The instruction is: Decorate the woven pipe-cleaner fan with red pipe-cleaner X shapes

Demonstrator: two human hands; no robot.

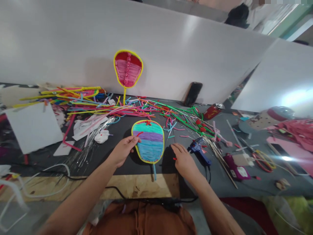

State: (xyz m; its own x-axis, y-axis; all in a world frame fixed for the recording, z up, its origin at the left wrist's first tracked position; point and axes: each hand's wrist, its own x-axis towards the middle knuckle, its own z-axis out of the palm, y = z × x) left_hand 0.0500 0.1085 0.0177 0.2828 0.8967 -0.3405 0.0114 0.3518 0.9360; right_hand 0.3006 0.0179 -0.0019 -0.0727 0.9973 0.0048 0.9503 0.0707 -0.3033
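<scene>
A paddle-shaped hand fan (151,148) lies on the dark tabletop between my hands. It has a yellow pipe-cleaner rim, teal, purple and blue bands, a blue handle and a small red bow-like shape at its top edge. My left hand (124,151) is pinched at the fan's left edge, holding a short red pipe cleaner piece (140,133) over the purple band. To the right of the fan, apart from it, my right hand (184,160) is low over the table with fingers together. A second red piece (174,159) pokes out by its thumb; the grip is partly hidden.
A pink-and-red fan (128,70) stands upright behind, near the white partition (158,39). Loose pipe cleaners (137,111) spread across the back. On the right are a blue glue gun (199,150), a red can (212,111), a phone (193,93) and scissors (262,161).
</scene>
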